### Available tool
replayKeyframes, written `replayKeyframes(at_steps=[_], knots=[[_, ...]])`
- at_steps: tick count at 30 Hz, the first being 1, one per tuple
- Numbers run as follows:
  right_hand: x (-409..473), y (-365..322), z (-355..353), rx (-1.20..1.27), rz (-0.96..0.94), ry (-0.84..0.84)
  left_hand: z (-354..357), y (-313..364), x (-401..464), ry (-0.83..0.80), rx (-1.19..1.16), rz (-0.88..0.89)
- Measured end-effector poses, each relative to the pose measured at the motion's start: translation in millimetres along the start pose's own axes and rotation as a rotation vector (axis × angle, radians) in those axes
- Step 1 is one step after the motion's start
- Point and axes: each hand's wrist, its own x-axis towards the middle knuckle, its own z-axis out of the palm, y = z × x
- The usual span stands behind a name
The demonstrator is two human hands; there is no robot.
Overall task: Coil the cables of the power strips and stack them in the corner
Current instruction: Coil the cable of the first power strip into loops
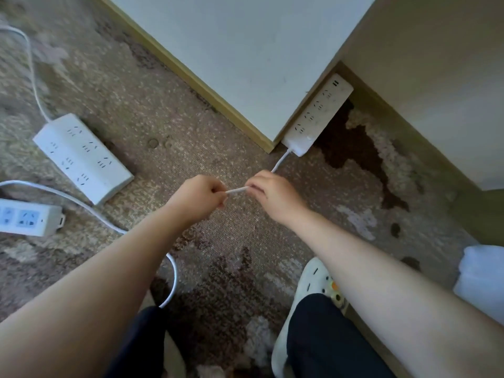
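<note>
- Head view: left hand (200, 197) and right hand (268, 193) each pinch a short taut stretch of thin white cable (237, 190) between them.
- The cable runs up to a slim white strip (317, 118) lying in the corner against the wall (245, 50).
- A broad white strip (81, 156) and a blocky one (27, 216) lie on mottled brown carpet (169, 110), left, their cords loose.

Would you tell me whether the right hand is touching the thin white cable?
Touching: the head view shows the right hand pinching the thin white cable.
</note>
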Motion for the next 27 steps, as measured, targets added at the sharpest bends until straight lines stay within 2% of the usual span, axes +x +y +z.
replayKeyframes(at_steps=[4,8,11,13,15,18,21,24,27], knots=[[11.9,-5.3,-13.1,-0.033,0.082,0.024,-38.0,-28.3,-21.0,-0.007,0.016,-0.072],[14.2,-23.3,-24.3,-0.167,0.156,0.023,-79.0,-63.3,-61.5,0.148,-0.107,-0.199],[13.4,-63.0,-29.3,-0.243,0.01,-0.05,-92.6,-47.3,-81.8,0.21,-0.1,-0.101],[12.7,-93.8,-31.5,-0.152,-0.097,-0.147,-99.4,-22.4,-84.1,0.257,-0.096,-0.015],[12.6,-112.2,-36.2,0.019,-0.086,-0.191,-109.3,0.3,-86.4,0.316,-0.094,0.038],[14.1,-115.2,-57.5,0.123,0.01,-0.066,-124.9,4.5,-97.8,0.345,-0.089,0.045],[14.3,-104.4,-81.4,0.172,0.16,0.06,-136.6,-13.5,-119.7,0.303,-0.197,-0.032],[15.1,-104.9,-89.8,0.194,0.27,0.175,-148.9,-30.8,-139.8,0.317,-0.151,-0.119],[13.7,-116.9,-93.8,0.221,0.29,0.183,-154.8,-33.2,-152.3,0.348,-0.115,-0.197]])
